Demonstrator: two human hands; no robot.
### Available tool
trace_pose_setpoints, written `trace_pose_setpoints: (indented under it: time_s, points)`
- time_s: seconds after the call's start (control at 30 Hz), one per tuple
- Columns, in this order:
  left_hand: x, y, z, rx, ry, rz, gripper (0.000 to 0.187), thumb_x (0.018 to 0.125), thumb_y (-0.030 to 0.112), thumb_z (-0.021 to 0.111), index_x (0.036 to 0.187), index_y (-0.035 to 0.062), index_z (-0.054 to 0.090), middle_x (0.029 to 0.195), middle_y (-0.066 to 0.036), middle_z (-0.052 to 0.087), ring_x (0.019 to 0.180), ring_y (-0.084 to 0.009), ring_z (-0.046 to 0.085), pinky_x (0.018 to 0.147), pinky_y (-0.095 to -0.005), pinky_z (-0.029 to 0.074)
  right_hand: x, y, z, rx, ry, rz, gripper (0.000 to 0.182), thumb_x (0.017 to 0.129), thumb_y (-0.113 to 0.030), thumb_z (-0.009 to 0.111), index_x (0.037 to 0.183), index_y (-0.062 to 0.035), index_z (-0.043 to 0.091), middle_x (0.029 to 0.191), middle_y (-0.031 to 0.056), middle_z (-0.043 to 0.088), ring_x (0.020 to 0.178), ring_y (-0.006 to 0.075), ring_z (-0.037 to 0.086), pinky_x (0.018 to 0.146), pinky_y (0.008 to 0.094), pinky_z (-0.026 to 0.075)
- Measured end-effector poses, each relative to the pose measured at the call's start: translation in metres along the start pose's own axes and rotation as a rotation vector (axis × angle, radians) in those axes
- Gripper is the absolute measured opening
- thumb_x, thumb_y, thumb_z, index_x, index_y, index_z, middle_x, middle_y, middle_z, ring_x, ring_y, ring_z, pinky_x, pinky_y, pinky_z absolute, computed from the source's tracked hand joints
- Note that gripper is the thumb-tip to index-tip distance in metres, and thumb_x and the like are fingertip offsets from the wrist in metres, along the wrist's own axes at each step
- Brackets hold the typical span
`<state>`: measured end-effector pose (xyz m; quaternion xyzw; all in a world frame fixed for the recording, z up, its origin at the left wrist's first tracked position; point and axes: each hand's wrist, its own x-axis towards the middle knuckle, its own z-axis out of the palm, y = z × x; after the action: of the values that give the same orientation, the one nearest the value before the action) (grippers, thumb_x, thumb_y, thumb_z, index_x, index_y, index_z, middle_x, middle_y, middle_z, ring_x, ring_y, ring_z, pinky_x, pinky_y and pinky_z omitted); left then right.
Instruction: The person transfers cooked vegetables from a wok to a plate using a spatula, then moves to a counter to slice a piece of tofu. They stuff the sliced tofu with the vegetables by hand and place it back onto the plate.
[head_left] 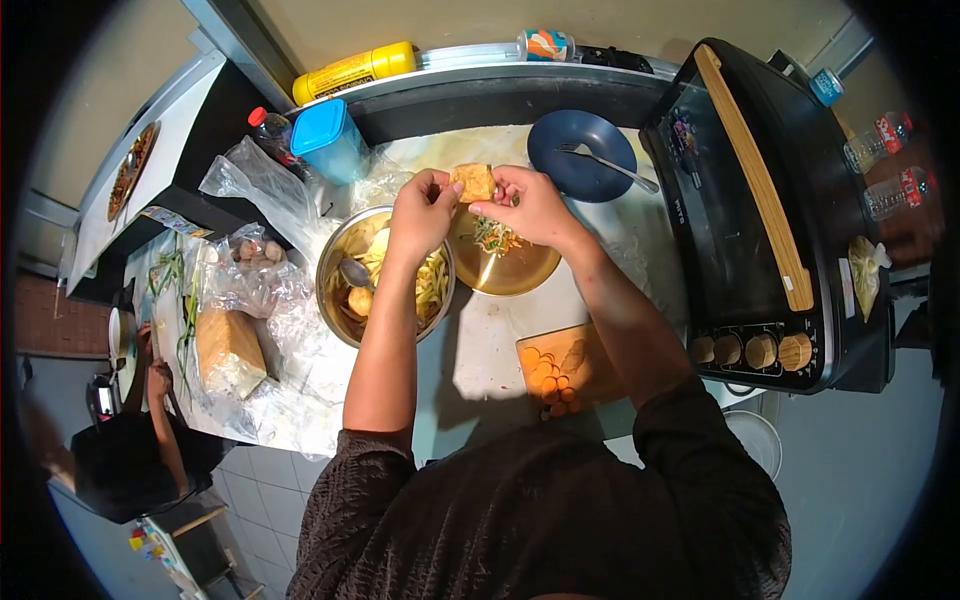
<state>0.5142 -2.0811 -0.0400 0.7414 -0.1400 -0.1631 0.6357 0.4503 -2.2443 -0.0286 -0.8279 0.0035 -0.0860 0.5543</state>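
Observation:
My left hand [425,207] and my right hand [528,208] meet above a round golden plate [510,279]. Between their fingertips they hold a square golden-brown fried piece [473,183]. Shredded vegetables [494,236] lie on the plate just under my right hand. Left of the plate, partly behind my left forearm, a metal pot [322,270] holds pale cut strips, round pieces and a spoon [355,272]. Orange round slices [549,378] rest on a board [585,352] nearer to me.
A dark blue plate [582,130] with a fork stands behind my right hand. A black oven [780,220] bounds the right side. Plastic bags, a wrapped block [229,350] and a blue-lidded container [322,140] are at left. Another person [125,440] works at far left.

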Motion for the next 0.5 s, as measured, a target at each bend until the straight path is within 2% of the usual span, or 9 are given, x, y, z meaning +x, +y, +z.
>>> trace_pose_setpoints:
  time_s: [0.03,0.1,0.17,0.33,0.43,0.5]
  points:
    - [0.002,0.001,-0.001,0.018,-0.015,0.008,0.013,0.088,0.012,0.061,0.086,-0.0016,0.059,0.064,0.001,0.054,0.056,-0.0051,0.045,0.050,-0.0220,0.036,0.001,0.002,-0.001,0.000,0.000,-0.001,0.027,0.071,-0.019,0.077,0.072,0.0005,0.058,0.062,0.0035,0.049,0.055,0.0123,0.044,0.050,0.0276,0.038]
    - [0.005,0.002,-0.002,0.034,-0.031,0.018,0.014,0.088,0.011,0.061,0.085,-0.0016,0.059,0.064,0.001,0.054,0.056,-0.0053,0.045,0.050,-0.0223,0.036,0.002,0.006,-0.004,-0.159,-0.020,-0.159,0.028,0.074,-0.021,0.074,0.070,0.0010,0.057,0.060,0.0070,0.052,0.053,0.0149,0.047,0.051,0.0294,0.039]
    - [0.008,0.004,-0.003,0.025,-0.091,-0.017,0.014,0.088,0.013,0.062,0.088,-0.0007,0.059,0.072,0.001,0.058,0.064,-0.0054,0.049,0.057,-0.0209,0.038,0.002,0.006,-0.006,-0.228,-0.010,-0.172,0.029,0.074,-0.022,0.073,0.068,0.0012,0.057,0.060,0.0089,0.053,0.052,0.0164,0.047,0.050,0.0302,0.039]
    - [0.006,0.007,-0.003,0.043,-0.099,-0.038,0.014,0.088,0.014,0.062,0.088,-0.0005,0.060,0.072,0.001,0.058,0.064,-0.0058,0.049,0.057,-0.0211,0.039,0.003,0.004,-0.012,-0.369,-0.001,-0.194,0.030,0.074,-0.022,0.073,0.066,0.0016,0.056,0.059,0.0134,0.055,0.048,0.0198,0.048,0.048,0.0308,0.039]
    - [0.006,0.007,-0.004,0.037,-0.091,-0.048,0.015,0.088,0.014,0.063,0.089,-0.0003,0.060,0.072,0.001,0.057,0.064,-0.0062,0.049,0.058,-0.0211,0.039,0.002,-0.001,-0.012,-0.310,0.013,-0.113,0.031,0.074,-0.023,0.075,0.067,0.0014,0.058,0.058,0.0126,0.055,0.047,0.0151,0.049,0.046,0.0297,0.038]
    - [0.007,0.007,-0.005,0.036,-0.087,-0.049,0.015,0.088,0.014,0.063,0.089,-0.0003,0.060,0.072,0.000,0.057,0.064,-0.0064,0.050,0.058,-0.0211,0.039,0.000,-0.004,-0.014,-0.275,-0.102,0.090,0.028,0.076,-0.022,0.075,0.073,0.0010,0.060,0.061,0.0096,0.059,0.051,0.0086,0.051,0.049,0.0263,0.041]
